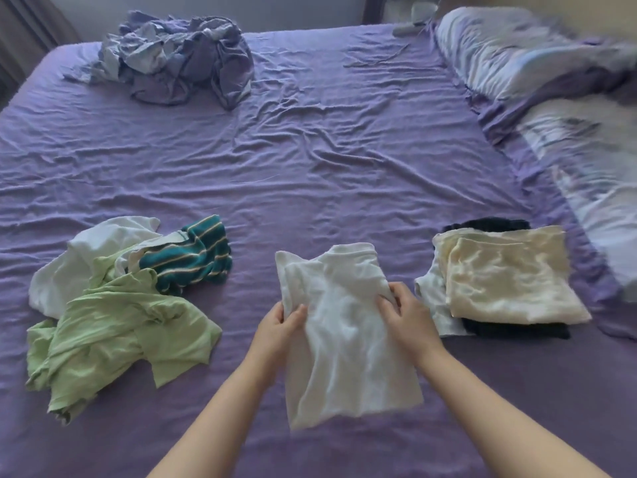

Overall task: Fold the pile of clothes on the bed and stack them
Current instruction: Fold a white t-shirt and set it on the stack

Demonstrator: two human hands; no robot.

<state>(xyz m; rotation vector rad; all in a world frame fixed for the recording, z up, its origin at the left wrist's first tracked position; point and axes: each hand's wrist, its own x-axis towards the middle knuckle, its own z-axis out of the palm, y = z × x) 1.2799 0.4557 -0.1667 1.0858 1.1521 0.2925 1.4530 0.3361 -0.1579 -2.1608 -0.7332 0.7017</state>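
Head view: two hands [282, 322] [406, 315], one white garment [344, 339].

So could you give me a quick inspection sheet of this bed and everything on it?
Surface: purple sheet, wrinkled.
Job's things: white garment partly folded in front; unfolded pile of light green, white and teal striped clothes on the left; folded stack, cream on top, on the right.
Clutter: crumpled bluish-purple heap at the far left.
Grippers: left hand and right hand both pinch the white garment's sides.
Cables: thin cord near the pillows.
Surroundings: pillows along the right.
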